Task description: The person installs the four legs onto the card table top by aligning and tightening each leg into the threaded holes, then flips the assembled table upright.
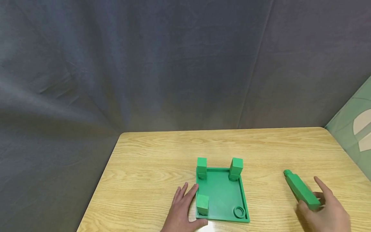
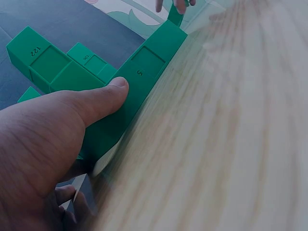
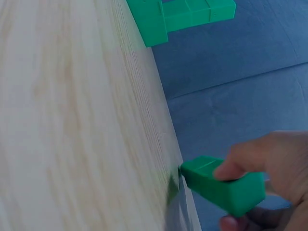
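Note:
A green square tray [image 1: 221, 195] with a raised rim sits on the wooden table. Square green posts stand in three of its corners: far left [image 1: 202, 167], far right [image 1: 236, 168] and near left [image 1: 202, 204]. In the near right corner is a round green socket [image 1: 239, 212]. My left hand [image 1: 181, 211] holds the near left corner, index finger at the left rim and thumb [image 2: 113, 94] pressed on the front wall. Off to the right, my right hand [image 1: 326, 206] grips the wide end of another green post [image 1: 302, 190], whose narrow round end points away and left.
The wooden table [image 1: 150, 154] extends to both sides of the tray. A dark grey cloth [image 1: 185, 64] hangs behind the table and down its left side. Pale green patterned fabric [image 1: 355, 129] borders the right side.

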{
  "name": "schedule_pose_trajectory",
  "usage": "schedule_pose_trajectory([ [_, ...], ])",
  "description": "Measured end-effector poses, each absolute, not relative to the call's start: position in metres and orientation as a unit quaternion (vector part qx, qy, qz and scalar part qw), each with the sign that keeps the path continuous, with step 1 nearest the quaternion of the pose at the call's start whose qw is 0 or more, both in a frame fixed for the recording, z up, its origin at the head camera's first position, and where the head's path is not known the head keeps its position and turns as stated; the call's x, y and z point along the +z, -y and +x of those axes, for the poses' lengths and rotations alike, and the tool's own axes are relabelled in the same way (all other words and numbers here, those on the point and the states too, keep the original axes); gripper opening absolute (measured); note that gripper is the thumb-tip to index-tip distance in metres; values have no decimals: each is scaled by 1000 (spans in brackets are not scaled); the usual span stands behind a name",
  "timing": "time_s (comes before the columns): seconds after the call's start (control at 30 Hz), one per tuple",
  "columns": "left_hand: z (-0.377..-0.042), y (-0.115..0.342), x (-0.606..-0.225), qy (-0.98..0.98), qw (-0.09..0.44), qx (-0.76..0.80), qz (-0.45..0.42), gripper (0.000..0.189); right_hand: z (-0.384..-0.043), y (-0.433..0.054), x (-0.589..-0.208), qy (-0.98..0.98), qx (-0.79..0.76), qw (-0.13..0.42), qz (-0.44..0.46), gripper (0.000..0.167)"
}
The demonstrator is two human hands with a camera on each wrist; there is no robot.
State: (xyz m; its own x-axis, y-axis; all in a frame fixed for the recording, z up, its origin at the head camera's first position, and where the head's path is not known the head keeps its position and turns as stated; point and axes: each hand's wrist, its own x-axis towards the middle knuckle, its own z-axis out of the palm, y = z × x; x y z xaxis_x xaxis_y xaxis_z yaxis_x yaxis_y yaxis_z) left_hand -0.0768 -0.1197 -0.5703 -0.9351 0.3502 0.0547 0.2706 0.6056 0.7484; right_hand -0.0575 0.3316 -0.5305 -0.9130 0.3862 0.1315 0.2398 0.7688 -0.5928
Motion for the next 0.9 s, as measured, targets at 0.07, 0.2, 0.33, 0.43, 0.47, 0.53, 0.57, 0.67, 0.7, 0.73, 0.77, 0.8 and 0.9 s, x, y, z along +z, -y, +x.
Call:
schedule_pose_trajectory([
  [0.07,-77,120,-571,-894,48,410,174,102,-56,-329,-529,916,318,163,-184,91],
  [0.2,-76,120,-571,-894,47,410,176,102,-54,-319,-527,854,389,252,-235,75],
  [0.33,-76,120,-571,-893,44,410,180,101,-52,-309,-524,801,436,336,-234,69],
  [0.43,-75,121,-571,-893,41,408,184,101,-51,-306,-521,787,445,374,-208,65],
  [0.47,-75,121,-571,-893,40,407,186,102,-51,-305,-521,785,445,382,-200,64],
  [0.53,-76,120,-571,-894,38,406,187,102,-51,-304,-519,782,448,392,-184,61],
  [0.57,-76,120,-571,-894,38,406,186,102,-51,-304,-519,780,451,396,-177,59],
  [0.67,-76,120,-571,-896,37,403,185,103,-52,-303,-518,774,466,392,-172,53],
  [0.7,-76,120,-571,-896,38,402,184,103,-52,-303,-517,772,471,388,-175,52],
  [0.73,-77,120,-571,-897,39,401,183,103,-53,-303,-517,771,476,384,-179,50],
  [0.77,-77,120,-571,-897,40,400,182,103,-53,-302,-516,771,478,379,-185,49],
  [0.8,-77,119,-570,-897,40,400,182,103,-53,-302,-516,770,480,373,-192,48],
  [0.9,-78,119,-570,-897,43,401,180,103,-53,-300,-515,770,484,363,-203,47],
])
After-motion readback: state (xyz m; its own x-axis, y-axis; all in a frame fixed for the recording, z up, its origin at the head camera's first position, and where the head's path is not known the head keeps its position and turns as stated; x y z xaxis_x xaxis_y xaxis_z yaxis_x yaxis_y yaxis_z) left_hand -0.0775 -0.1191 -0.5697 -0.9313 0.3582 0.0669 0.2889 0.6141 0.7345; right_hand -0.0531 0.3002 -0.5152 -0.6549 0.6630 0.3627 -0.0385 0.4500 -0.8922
